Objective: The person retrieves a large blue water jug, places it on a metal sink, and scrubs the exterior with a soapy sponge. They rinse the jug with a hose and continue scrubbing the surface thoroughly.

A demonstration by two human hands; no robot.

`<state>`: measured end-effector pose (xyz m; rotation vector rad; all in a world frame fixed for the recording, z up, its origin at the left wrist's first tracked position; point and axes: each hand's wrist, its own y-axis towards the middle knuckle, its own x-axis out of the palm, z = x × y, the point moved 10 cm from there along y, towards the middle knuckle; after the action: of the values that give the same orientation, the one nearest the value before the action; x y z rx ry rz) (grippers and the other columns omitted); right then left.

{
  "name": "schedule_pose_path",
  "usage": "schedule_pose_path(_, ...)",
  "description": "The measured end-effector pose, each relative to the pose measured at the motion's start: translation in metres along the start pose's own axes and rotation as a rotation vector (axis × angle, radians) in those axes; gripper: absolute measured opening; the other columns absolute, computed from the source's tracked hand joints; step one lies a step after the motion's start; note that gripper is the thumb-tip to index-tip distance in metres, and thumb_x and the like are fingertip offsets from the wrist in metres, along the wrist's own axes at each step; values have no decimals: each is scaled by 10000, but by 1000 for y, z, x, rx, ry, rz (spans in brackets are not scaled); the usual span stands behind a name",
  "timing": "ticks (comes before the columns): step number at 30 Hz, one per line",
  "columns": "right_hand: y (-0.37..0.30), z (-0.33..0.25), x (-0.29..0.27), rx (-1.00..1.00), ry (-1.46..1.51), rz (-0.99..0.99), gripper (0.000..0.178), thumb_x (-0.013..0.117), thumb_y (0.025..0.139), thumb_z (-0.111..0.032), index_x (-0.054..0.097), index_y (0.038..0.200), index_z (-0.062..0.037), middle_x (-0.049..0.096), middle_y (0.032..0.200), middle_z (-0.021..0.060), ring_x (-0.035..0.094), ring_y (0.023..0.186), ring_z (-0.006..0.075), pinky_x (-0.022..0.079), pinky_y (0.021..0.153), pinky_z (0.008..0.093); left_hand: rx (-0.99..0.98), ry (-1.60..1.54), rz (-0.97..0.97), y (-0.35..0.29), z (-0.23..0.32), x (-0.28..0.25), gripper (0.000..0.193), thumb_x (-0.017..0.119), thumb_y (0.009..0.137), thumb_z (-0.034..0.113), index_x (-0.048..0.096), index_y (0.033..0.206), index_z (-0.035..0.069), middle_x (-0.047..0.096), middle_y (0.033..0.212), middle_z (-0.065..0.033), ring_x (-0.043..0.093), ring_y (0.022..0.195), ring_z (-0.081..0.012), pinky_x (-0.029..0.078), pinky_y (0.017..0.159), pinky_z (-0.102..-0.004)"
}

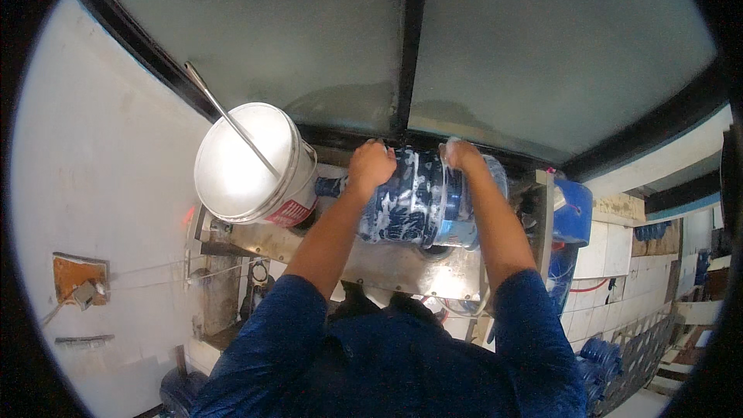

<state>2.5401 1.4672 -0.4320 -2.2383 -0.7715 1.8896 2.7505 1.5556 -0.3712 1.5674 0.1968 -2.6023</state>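
Note:
A large blue water jug (402, 201) lies on its side on a metal bench (383, 269), its neck pointing left. White suds streak its ribbed body. My left hand (372, 164) is closed over the top of the jug near its shoulder, fingers curled on the far side. Farther right, toward the jug's base, my right hand (464, 156) is closed at the top. Something whitish shows at its fingers; whether it is foam or a cloth I cannot tell. Left of the jug's neck stands a white bucket (246, 161), with a metal rod-like handle (232, 122) leaning in it.
Behind the bench rise frosted panes (325, 23) in a dark frame. A blue container (571, 213) stands off the bench's right end. Several blue jugs (600, 360) are at the lower right. On the left is a white wall (101, 162) with a cable box.

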Motion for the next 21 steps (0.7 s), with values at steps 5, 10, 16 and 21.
schedule_pose_path(5,-48,-67,-33,145,153,206,494,426,1026,-374,710,1057,29,676,1153,304,651,1102,450,504,981,522,-98,13,-2,-3,-19,-2,382,551,960,291,717,1032,-45,693,1100,-276,670,1047,-448,527,949,-507)
schedule_pose_path(10,-194,-103,14,-308,243,767,545,567,939,-140,479,1438,64,480,1495,255,379,1441,447,294,1209,525,-79,4,-16,2,-10,-3,381,551,958,287,714,1042,-46,693,1109,-269,668,1064,-437,526,953,-503)
schedule_pose_path(16,-156,-103,-10,-283,159,660,577,593,882,-130,494,1426,39,426,1543,231,350,1462,419,320,1204,479,-52,8,-15,-1,-9,-1,385,554,956,288,711,1052,-50,690,1136,-261,660,1088,-433,522,960,-501)
schedule_pose_path(21,-2,-59,0,75,31,98,483,460,1007,-371,654,1196,29,572,1385,274,558,1261,451,473,1052,502,-75,-29,-25,-1,-1,-4,393,560,954,301,723,1024,-50,696,1118,-266,670,1064,-437,521,962,-503)
